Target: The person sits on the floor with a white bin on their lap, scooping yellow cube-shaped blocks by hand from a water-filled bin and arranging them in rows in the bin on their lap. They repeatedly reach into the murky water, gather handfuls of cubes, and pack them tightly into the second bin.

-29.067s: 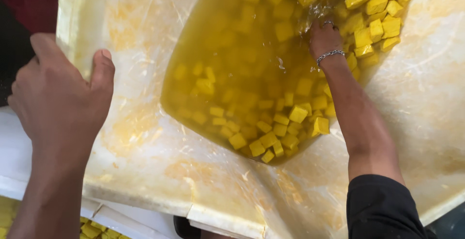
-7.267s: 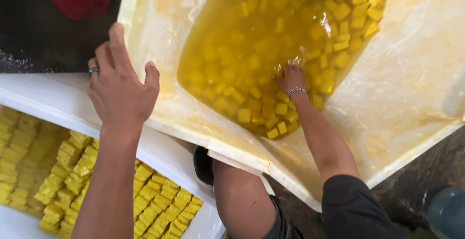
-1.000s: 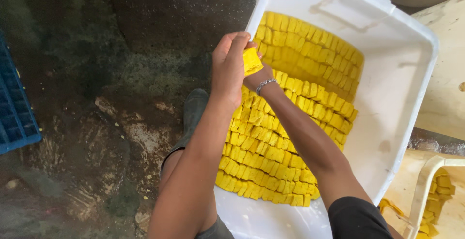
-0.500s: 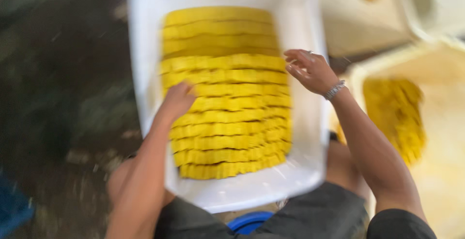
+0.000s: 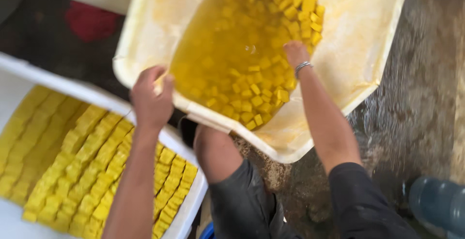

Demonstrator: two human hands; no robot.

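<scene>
**Hands at the tilted tub of yellow cubes**

At the near-left rim of the stained cream plastic tub [image 5: 145, 30], the fingers [image 5: 167, 81] of the left hand [image 5: 151, 98] are curled together over the edge, clamped on the rim, the thumb side hidden behind the lip. To the right, the right hand [image 5: 295, 54] reaches down into the cloudy yellow liquid [image 5: 218, 50] that fills the tub's low side; its fingers are under the surface among the cubes, and I cannot tell whether they are apart or closed on anything. A thin silver bracelet [image 5: 302, 66] circles that wrist just above the liquid.

Small yellow cubes [image 5: 261, 103] float and lie packed in the liquid around the right hand, thickest along the near and far-right edges of the pool. The tub sits tilted, so that the liquid gathers toward its near corner, while its upper right wall is bare and streaked yellow.

Near and to the left, below the left forearm, a white rectangular plastic crate [image 5: 189, 210] holds neat rows of yellow cubes [image 5: 87, 171] laid side by side. The person's bare knee [image 5: 213, 151] and dark shorts [image 5: 242, 205] show between crate and tub. The wet grey concrete floor [image 5: 421, 98] runs along the right, with a blue-grey rounded container [image 5: 436, 205] at the near-right corner. A red cloth [image 5: 89, 18] lies on the dark ground far left.
</scene>
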